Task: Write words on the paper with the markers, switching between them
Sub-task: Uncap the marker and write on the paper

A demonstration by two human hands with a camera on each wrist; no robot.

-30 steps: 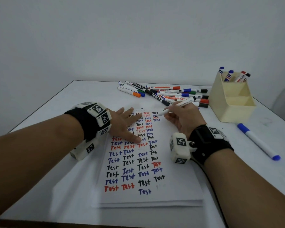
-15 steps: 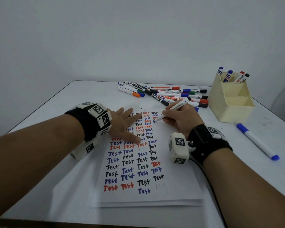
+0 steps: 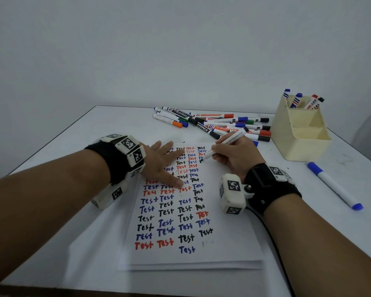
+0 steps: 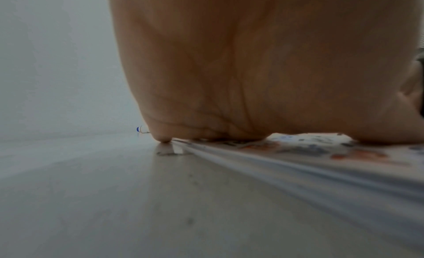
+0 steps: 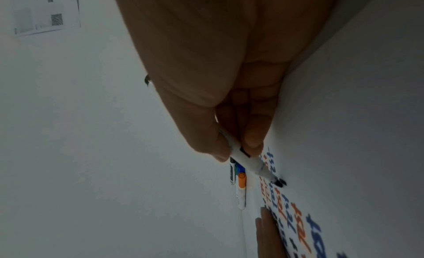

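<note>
Right hand [image 3: 238,157] has moved down the right-hand column since a second ago: marker was hovering by the top rows, now the black marker [image 3: 225,144] has its tip on the paper [image 3: 229,236], a fresh black dot under it in the right wrist view. Reads as starting another black "Test" here. Thumb and fingers pinch the barrel near the tip. Left hand [image 3: 161,163] hasn't moved: spread flat, pressing the sheet's upper left. Paper sits centre frame on the tabletop [image 3: 84,151], mostly filled with red, blue, black "Test" rows. Spare markers [image 3: 219,123] lie above it; cream holder [image 3: 300,133] upper right.
</note>
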